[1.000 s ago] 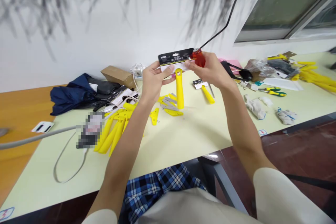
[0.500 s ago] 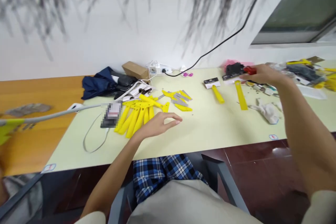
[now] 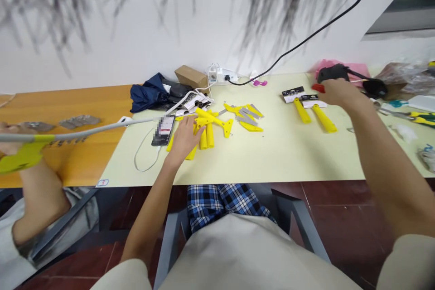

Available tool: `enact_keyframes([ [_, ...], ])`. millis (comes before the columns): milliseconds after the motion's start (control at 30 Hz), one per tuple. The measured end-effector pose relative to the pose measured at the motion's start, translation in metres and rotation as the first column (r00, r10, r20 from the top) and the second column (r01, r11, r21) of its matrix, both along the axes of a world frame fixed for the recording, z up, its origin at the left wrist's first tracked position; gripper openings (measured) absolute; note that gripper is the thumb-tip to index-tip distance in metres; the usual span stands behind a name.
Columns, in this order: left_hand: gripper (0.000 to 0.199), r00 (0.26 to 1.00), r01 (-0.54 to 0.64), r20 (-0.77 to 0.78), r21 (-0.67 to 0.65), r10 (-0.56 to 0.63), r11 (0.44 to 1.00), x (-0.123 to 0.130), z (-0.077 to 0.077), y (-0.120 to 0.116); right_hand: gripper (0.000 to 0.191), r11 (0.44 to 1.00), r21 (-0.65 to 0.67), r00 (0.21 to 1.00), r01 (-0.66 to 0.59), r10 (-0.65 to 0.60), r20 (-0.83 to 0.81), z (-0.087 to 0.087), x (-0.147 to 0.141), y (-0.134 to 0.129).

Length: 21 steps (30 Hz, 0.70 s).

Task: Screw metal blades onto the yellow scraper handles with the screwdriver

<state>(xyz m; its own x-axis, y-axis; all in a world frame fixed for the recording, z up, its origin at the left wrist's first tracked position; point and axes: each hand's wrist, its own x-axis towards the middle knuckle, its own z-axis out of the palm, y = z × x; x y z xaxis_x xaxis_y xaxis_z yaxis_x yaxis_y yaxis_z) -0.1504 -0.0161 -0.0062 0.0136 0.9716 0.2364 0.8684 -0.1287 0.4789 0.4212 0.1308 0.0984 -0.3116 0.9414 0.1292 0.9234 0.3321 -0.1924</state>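
Note:
My left hand (image 3: 186,137) rests over the pile of yellow scraper handles (image 3: 207,137), fingers apart; its fingertips partly cover the pieces. At the right, my right hand (image 3: 338,93) is closed on a red tool (image 3: 318,88), of which only the end shows. Below that hand lie two yellow scrapers with black-and-white blade heads, one (image 3: 301,109) to the left and one (image 3: 323,118) nearer to it. Loose grey blades and yellow pieces (image 3: 249,117) lie in the middle of the table.
Left of the pile is a phone (image 3: 163,130) on a white cable. Behind it are a dark blue cloth (image 3: 149,94) and a cardboard box (image 3: 190,77). At far left, another person's hand (image 3: 12,138) is beside a grey pole (image 3: 102,130). Pliers (image 3: 419,116) lie at far right.
The view has shifted right. My left hand has moved left onto the yellow pile. The second scraper near my right hand now shows a black-and-white head.

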Motion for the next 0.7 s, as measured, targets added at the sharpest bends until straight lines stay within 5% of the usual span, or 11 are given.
enact_keyframes([
  [100,0.051,0.988,0.135,-0.088,0.092,-0.127,0.987,0.022,0.006,0.029,0.037,0.991,-0.076,0.982,0.109,-0.095,0.162,0.009,-0.080,-0.017],
  [233,0.044,0.881,0.450,-0.108,-0.107,-0.460,0.887,0.039,0.013,0.073,0.018,0.952,-0.260,0.970,-0.164,0.203,0.132,0.005,-0.201,-0.033],
  [300,0.038,0.852,0.488,-0.099,-0.203,-0.514,0.849,0.043,0.012,0.090,0.024,0.895,-0.293,0.930,-0.337,0.365,0.044,0.003,-0.247,-0.037],
  [367,0.033,0.851,0.482,-0.116,-0.220,-0.513,0.848,0.044,0.009,0.099,0.026,0.876,-0.289,0.916,-0.386,0.401,-0.005,0.002,-0.274,-0.035],
  [500,0.029,0.857,0.488,-0.139,-0.093,-0.497,0.868,0.048,0.010,0.101,0.028,0.878,-0.258,0.913,-0.403,0.405,-0.049,0.003,-0.278,-0.019],
  [700,0.026,0.884,0.465,-0.133,0.131,-0.449,0.876,0.058,0.017,0.092,0.020,0.921,-0.224,0.948,-0.319,0.310,-0.077,0.018,-0.232,0.005],
])
